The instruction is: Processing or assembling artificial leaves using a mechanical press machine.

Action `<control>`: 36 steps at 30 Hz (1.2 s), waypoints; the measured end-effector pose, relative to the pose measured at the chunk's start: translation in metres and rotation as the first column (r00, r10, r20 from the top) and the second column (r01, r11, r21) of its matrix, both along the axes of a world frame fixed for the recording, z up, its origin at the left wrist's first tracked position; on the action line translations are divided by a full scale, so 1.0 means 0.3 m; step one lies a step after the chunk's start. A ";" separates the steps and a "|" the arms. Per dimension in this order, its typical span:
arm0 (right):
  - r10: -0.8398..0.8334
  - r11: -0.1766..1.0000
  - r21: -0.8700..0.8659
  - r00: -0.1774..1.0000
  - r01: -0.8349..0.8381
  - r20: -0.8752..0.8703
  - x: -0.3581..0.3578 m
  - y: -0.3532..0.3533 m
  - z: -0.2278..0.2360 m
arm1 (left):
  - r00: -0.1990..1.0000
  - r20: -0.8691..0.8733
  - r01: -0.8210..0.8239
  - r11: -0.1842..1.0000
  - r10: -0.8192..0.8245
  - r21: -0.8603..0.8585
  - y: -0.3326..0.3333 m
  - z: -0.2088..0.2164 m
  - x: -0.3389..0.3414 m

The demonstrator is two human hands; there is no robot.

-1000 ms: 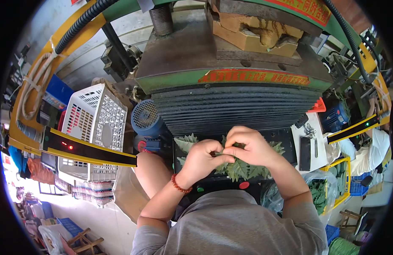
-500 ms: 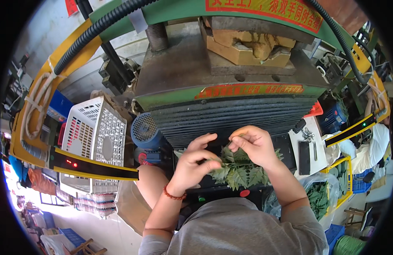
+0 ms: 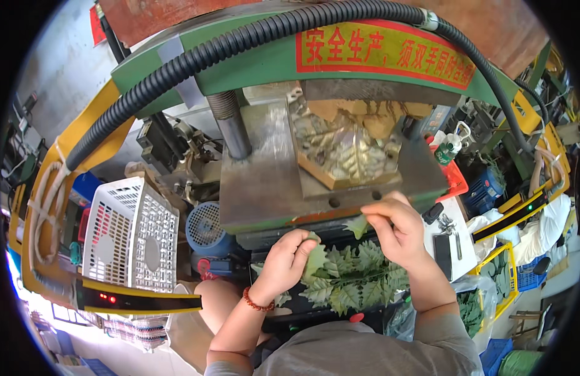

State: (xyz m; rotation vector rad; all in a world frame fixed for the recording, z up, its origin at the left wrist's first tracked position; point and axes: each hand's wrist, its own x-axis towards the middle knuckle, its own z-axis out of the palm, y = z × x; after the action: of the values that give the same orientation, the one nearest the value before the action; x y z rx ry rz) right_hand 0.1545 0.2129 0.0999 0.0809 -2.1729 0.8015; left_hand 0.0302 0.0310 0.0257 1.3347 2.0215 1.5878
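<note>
My left hand (image 3: 286, 264), a red bead bracelet on its wrist, pinches a pale green artificial leaf (image 3: 314, 262) between thumb and fingers. Another green leaf (image 3: 358, 226) hangs from the fingertips of my right hand (image 3: 400, 230), just in front of the press bed. Below and between both hands lies a bunch of lobed artificial leaves (image 3: 353, 279) on a dark surface. Beyond them, the press has a brass-coloured lower mould (image 3: 349, 153) with leaf relief showing, and an upper mould block (image 3: 371, 116) above it.
A white basket (image 3: 153, 241) and a blue motor (image 3: 206, 227) stand at left. Black-and-yellow bars (image 3: 139, 299) flank both sides. At right are a white board (image 3: 460, 235) with a phone-like black slab, a plastic bag of leaves (image 3: 470, 307) and a yellow crate (image 3: 504, 276).
The press bed has dropped and its moulds have parted, uncovering the leaf relief. My hands have moved apart, and a leaf now shows clearly in each.
</note>
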 end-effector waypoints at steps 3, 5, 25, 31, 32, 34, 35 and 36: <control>-0.122 0.987 0.123 0.981 0.103 0.150 -0.151 0.126 -0.009 | 0.986 0.165 0.014 1.000 -0.010 -0.020 0.019 0.001 -0.042; -0.078 0.920 -0.313 0.891 0.237 0.447 -0.306 0.201 0.031 | 0.948 0.320 0.021 0.999 -0.004 -0.049 0.013 -0.001 -0.063; 0.243 0.854 -0.520 0.875 0.012 0.419 -0.756 0.491 -0.075 | 0.804 0.592 -0.203 0.960 0.052 0.191 0.036 -0.069 -0.152; 0.463 0.645 -0.760 0.832 -0.080 0.306 -0.756 0.525 -0.047 | 0.767 0.641 -0.232 0.936 0.010 0.263 0.012 -0.088 -0.147; 0.497 0.602 -0.793 0.820 -0.092 0.283 -0.760 0.535 -0.042 | 0.771 0.637 -0.234 0.936 0.014 0.261 0.010 -0.087 -0.147; 0.558 0.513 -0.851 0.796 -0.111 0.232 -0.759 0.547 -0.033 | 0.777 0.629 -0.235 0.937 0.021 0.259 0.009 -0.082 -0.148; 0.584 0.467 -0.876 0.785 -0.118 0.206 -0.754 0.550 -0.029 | 0.781 0.624 -0.234 0.937 0.022 0.260 0.012 -0.080 -0.147; 0.584 0.470 -0.875 0.784 -0.114 0.212 -0.737 0.534 -0.028 | 0.778 0.628 -0.235 0.936 0.020 0.262 0.013 -0.081 -0.142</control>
State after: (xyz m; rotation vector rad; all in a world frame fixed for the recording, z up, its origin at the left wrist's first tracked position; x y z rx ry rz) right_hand -0.0667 0.3732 0.0913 -0.1765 -1.9654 2.2866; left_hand -0.0125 0.0349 0.0013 0.6055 1.5014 2.1415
